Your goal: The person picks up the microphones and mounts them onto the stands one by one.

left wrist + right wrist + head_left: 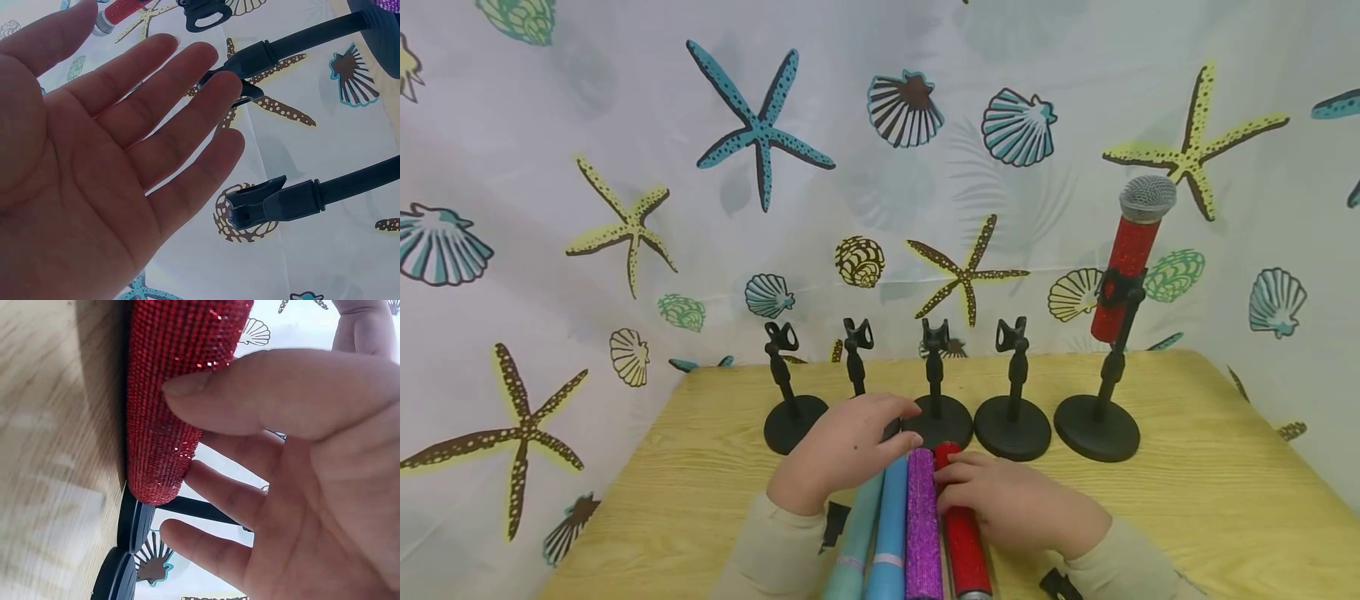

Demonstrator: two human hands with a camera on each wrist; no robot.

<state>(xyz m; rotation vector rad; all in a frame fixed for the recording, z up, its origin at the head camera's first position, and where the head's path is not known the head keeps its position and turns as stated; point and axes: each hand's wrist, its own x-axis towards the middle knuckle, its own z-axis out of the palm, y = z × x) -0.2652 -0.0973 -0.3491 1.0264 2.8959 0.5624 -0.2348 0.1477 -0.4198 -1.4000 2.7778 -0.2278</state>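
Observation:
My left hand (850,450) hovers over the far ends of a pale green tube-shaped handle (852,542) and a blue one (890,533). In the left wrist view its palm shows with the fingers spread, holding nothing. My right hand (1022,504) lies over a red glittery microphone (966,550) on the table, whose silver end shows at the near side. Its thumb (194,394) overlaps the red handle in the right wrist view, and the other fingers, fairly straight, reach to its edge. Between the blue and red ones lies a purple glittery handle (923,525).
Several black microphone stands line the back of the wooden table (662,500), including a middle stand (936,417). The rightmost stand (1097,429) bears a tilted red microphone (1131,250) with a silver mesh head. Behind hangs a curtain (880,192) with shells and starfish.

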